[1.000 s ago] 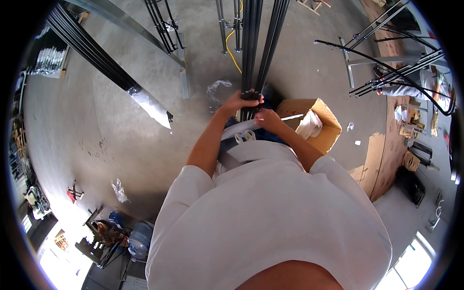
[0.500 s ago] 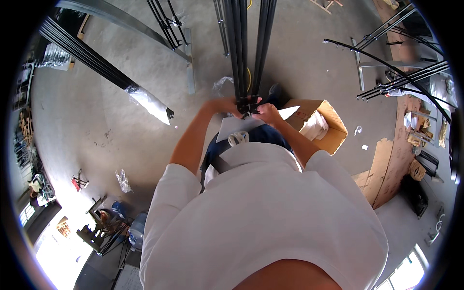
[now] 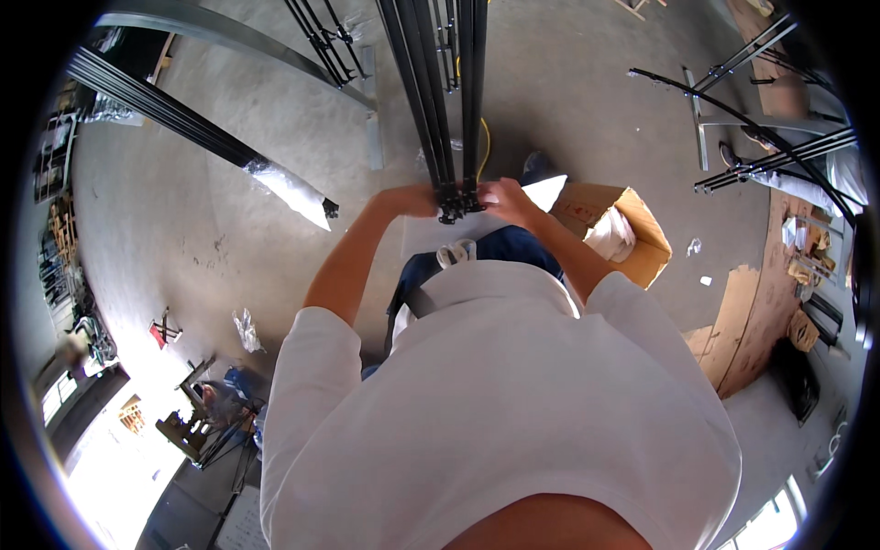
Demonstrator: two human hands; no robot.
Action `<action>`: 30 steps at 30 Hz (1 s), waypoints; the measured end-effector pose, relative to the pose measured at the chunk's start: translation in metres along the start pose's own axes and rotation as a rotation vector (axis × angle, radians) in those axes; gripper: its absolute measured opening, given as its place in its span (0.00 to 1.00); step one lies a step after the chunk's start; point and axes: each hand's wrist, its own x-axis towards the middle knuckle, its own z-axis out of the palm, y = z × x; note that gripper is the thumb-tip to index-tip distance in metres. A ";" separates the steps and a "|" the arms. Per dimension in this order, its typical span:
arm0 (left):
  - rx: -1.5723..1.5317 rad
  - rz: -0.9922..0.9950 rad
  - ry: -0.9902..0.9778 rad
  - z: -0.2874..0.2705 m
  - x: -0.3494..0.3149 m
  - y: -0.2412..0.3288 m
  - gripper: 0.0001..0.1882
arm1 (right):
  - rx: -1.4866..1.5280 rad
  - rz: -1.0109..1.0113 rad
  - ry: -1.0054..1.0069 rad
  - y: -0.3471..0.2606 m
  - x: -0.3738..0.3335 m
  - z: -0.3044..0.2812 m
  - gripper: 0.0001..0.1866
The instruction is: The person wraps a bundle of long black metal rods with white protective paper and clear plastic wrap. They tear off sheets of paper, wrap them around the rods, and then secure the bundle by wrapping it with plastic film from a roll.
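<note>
A bunch of long black rods [image 3: 417, 101] comes down from the top edge, its fitted lower ends between my two hands in front of my waist. From the left, my left hand [image 3: 410, 201] closes on the rod ends; it is somewhat blurred and its fingertips are hidden behind them. At the right side of the ends, my right hand [image 3: 507, 200] is closed on the rods with bent fingers. Beneath and behind my hands lies a white sheet [image 3: 423, 236], one pointed corner sticking out beyond my right hand.
An open cardboard box [image 3: 649, 240] with white wrapping stands at my right. At the left, another black rod bundle [image 3: 174, 105] has its end in a clear-and-white sleeve [image 3: 291, 192]. A grey metal frame [image 3: 229, 44] stands behind it. More rods [image 3: 779, 160] rest on a rack at right.
The rods between my hands have split into two groups with a gap, and their lower ends have shifted slightly left. My left hand has moved a little left, my right hand slightly right.
</note>
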 end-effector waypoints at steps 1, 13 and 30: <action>-0.025 0.017 0.027 0.002 -0.001 -0.003 0.31 | -0.002 0.031 -0.019 0.001 -0.002 -0.002 0.09; -0.238 0.242 0.222 0.022 0.022 -0.039 0.28 | -0.061 0.097 -0.176 -0.004 0.016 -0.032 0.08; -0.004 0.245 0.737 0.022 0.003 -0.032 0.16 | -0.206 -0.025 0.078 -0.031 0.028 -0.058 0.05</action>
